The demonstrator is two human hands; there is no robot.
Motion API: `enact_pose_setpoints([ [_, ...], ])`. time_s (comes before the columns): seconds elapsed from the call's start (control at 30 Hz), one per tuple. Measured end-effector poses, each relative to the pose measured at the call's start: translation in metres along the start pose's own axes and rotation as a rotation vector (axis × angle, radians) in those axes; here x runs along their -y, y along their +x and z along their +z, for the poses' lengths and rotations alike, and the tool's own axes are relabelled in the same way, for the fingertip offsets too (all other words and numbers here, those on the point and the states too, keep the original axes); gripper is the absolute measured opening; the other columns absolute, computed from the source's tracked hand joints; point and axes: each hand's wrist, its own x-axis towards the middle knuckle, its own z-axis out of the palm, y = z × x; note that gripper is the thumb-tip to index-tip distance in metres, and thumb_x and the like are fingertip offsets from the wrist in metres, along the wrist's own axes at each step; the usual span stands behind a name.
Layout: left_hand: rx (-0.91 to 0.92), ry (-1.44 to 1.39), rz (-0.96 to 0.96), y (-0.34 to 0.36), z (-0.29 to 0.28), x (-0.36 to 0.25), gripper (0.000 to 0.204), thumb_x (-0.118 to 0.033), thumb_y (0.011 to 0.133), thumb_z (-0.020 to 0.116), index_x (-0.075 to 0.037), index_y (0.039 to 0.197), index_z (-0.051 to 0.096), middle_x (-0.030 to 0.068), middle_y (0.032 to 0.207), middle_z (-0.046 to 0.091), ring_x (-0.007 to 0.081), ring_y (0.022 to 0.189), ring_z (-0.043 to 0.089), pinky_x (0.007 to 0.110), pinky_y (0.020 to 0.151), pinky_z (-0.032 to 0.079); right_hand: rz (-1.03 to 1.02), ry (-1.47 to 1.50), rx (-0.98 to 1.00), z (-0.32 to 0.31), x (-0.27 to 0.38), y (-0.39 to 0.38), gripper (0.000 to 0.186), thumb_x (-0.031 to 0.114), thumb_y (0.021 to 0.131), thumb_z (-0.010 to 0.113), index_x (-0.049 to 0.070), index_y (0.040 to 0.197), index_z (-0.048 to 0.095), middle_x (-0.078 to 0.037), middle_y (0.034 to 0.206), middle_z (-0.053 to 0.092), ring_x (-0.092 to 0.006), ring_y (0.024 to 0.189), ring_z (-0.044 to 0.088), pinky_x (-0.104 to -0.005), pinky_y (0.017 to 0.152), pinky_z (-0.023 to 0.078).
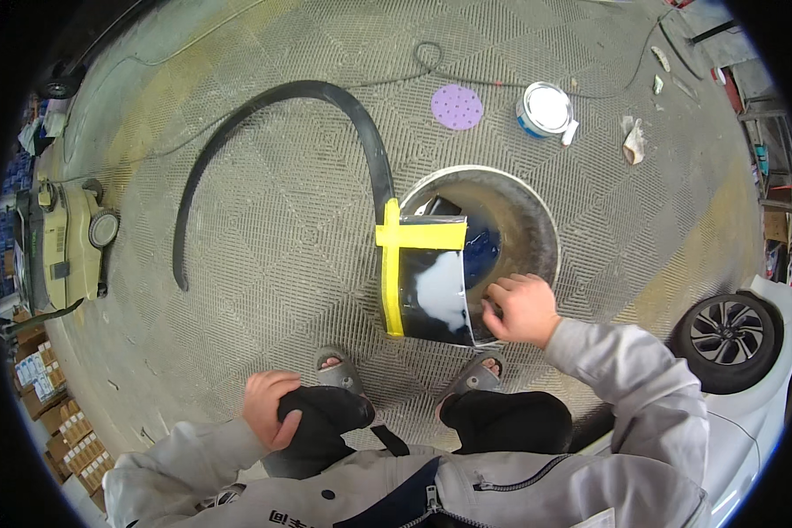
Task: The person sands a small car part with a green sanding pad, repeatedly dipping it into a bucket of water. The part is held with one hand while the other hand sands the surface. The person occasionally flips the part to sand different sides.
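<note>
A long curved black car trim piece (357, 113) lies with its broad end panel (453, 333) over a round open bucket (550, 255). Yellow tape (422, 236) crosses that panel, and a smooth whitish patch (440, 289) covers part of it. Beside the panel's right edge, above the bucket, is my right hand (521, 308). Its fingers are curled together; whatever is in them, if anything, is hidden. My left hand (271, 407) rests over my left knee, its fingers laid out and holding nothing. Inside the bucket, a dark object (440, 207) shows partly behind the panel.
Beyond the bucket lie a purple perforated sanding disc (457, 106) and a white-lidded can (546, 111). A thin hose (427, 60) runs across the patterned floor. A wheeled machine (66, 246) stands at left; a car wheel (726, 339) is at right. Crumpled paper (634, 143) lies far right.
</note>
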Motion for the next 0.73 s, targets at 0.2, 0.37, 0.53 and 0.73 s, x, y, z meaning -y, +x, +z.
enact_pose_setpoints([
  [0.2, 0.037, -0.030, -0.031, 0.012, 0.010, -0.031, 0.054, -0.013, 0.096, 0.075, -0.001, 0.146, 0.061, 0.0232, 0.145, 0.068, 0.0477, 0.132, 0.063, 0.056, 0.116, 0.048, 0.034, 0.023, -0.070, 0.009, -0.001, -0.004, 0.016, 0.027, 0.090, 0.075, 0.011, 0.086, 0.074, -0.009, 0.080, 0.074, -0.0331, 0.073, 0.074, -0.0479, 0.070, 0.058],
  [0.37, 0.201, -0.090, -0.071, 0.000, 0.032, -0.066, 0.055, -0.021, 0.099, 0.079, -0.003, 0.148, 0.062, 0.0222, 0.145, 0.068, 0.0488, 0.133, 0.063, 0.058, 0.115, 0.050, 0.095, 0.039, -0.095, 0.017, -0.006, -0.010, 0.019, 0.029, 0.091, 0.073, 0.011, 0.084, 0.073, -0.009, 0.081, 0.073, -0.0350, 0.077, 0.073, -0.0512, 0.073, 0.058],
  [0.53, 0.345, -0.022, 0.053, -0.008, 0.050, -0.096, 0.054, -0.027, 0.100, 0.079, -0.004, 0.147, 0.065, 0.0229, 0.144, 0.069, 0.0476, 0.133, 0.064, 0.057, 0.114, 0.052, 0.132, 0.081, -0.190, 0.018, 0.000, -0.005, 0.020, 0.026, 0.099, 0.073, 0.010, 0.089, 0.074, -0.010, 0.092, 0.074, -0.0323, 0.092, 0.073, -0.0496, 0.079, 0.059],
  [0.73, 0.505, 0.256, -0.002, -0.058, 0.054, -0.120, 0.054, -0.033, 0.103, 0.079, -0.007, 0.148, 0.065, 0.0163, 0.148, 0.066, 0.0408, 0.139, 0.062, 0.057, 0.111, 0.054, 1.074, 0.627, -0.562, 0.017, 0.058, -0.046, 0.035, 0.030, 0.117, 0.066, -0.002, 0.105, 0.077, -0.020, 0.095, 0.073, -0.0364, 0.093, 0.070, -0.0485, 0.085, 0.057],
])
